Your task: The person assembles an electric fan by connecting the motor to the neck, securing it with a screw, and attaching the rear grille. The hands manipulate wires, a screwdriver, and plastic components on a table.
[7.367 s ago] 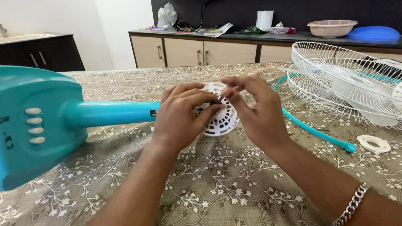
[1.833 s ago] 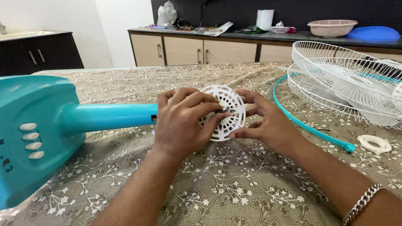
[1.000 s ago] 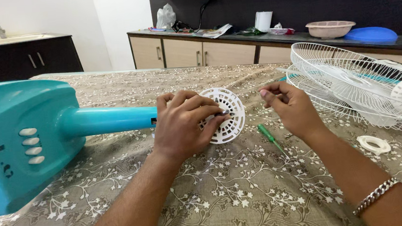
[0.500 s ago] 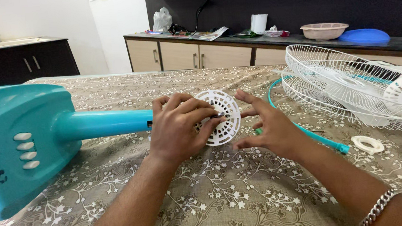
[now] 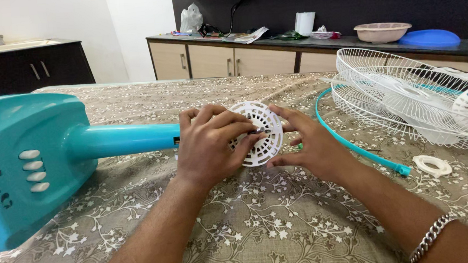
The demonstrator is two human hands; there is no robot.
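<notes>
Left hand (image 5: 207, 150) clasping white vented cover (image 5: 259, 132) at end of teal pole (image 5: 126, 139); right hand (image 5: 307, 142) open-fingered, touching its right rim.

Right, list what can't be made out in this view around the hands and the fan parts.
- White vented motor cover: its left part is hidden behind the left hand.
- What sits under the right hand is hidden by its palm.
- Teal fan base: lower left corner cut off by the frame edge.
- Wire fan guards: right side cut off by the frame edge.
- Countertop clutter: too small to identify.
</notes>
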